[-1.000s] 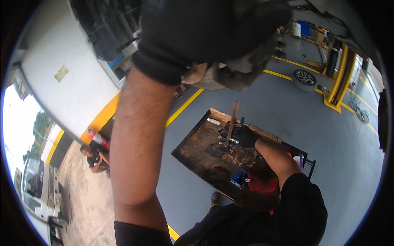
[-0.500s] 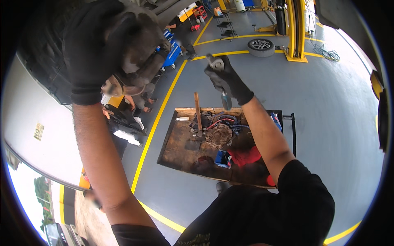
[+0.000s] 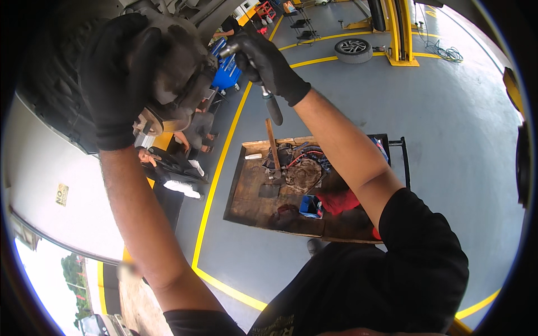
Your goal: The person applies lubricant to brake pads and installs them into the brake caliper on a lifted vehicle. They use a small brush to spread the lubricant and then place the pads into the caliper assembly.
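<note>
My left hand (image 3: 115,78), in a black glove, is raised at the dark wheel hub assembly (image 3: 174,64) of a vehicle. Its fingers are curved but apart; whether they press on the hub I cannot tell. Level with it, to the right, my gloved right hand (image 3: 269,64) is closed round a ratchet wrench (image 3: 273,109). The grey grip hangs below the fist. A metal end of the tool points left toward the hub, apart from it.
Below stands a wooden-topped cart (image 3: 246,201) with a hammer (image 3: 272,143), rags, a blue box (image 3: 310,206) and red cloth (image 3: 340,201). People sit left beyond the wheel area. A loose wheel (image 3: 354,49) lies near the yellow lift post (image 3: 399,33). A blue tool trolley (image 3: 227,73) stands behind.
My right hand has moved left and up with the ratchet wrench, closer to the hub. My left hand stays at the hub, its fingers slightly more apart.
</note>
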Tool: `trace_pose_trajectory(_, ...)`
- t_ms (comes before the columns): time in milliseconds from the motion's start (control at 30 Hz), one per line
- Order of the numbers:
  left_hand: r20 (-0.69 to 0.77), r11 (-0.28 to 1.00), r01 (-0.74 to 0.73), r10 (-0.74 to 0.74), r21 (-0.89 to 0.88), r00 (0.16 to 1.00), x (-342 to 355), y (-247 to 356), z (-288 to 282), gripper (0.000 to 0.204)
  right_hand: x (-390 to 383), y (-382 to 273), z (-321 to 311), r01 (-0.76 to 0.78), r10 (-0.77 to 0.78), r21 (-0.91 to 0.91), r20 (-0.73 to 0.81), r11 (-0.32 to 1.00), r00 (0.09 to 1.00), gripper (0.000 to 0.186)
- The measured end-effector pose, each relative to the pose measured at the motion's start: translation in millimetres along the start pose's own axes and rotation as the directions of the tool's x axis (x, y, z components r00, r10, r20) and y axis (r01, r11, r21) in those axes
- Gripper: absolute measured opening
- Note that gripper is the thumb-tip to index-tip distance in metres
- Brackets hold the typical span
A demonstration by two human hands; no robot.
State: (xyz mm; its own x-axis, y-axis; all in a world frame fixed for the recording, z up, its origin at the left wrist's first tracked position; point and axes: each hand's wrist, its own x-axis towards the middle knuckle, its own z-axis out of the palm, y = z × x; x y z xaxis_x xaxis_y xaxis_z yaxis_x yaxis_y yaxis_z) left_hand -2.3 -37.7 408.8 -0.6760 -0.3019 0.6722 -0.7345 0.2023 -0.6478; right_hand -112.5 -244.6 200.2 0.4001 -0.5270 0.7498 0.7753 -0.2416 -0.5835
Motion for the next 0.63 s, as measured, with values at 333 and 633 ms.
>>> trace_pose_trajectory(333, 0.084, 1.000, -0.009, 0.007, 0.029, 0.996, -6, -3, -5, 0.026, 20, 32, 13, -0.292, 0.268, 0.229, 0.133, 0.928, 0.954, 0.033)
trace_pose_trajectory(633, 0.088, 0.994, -0.019, 0.010, 0.104, 0.996, -7, -7, -4, 0.026, 29, 42, 9, -0.207, 0.131, 0.327, 0.239, 0.922, 0.962, 0.040)
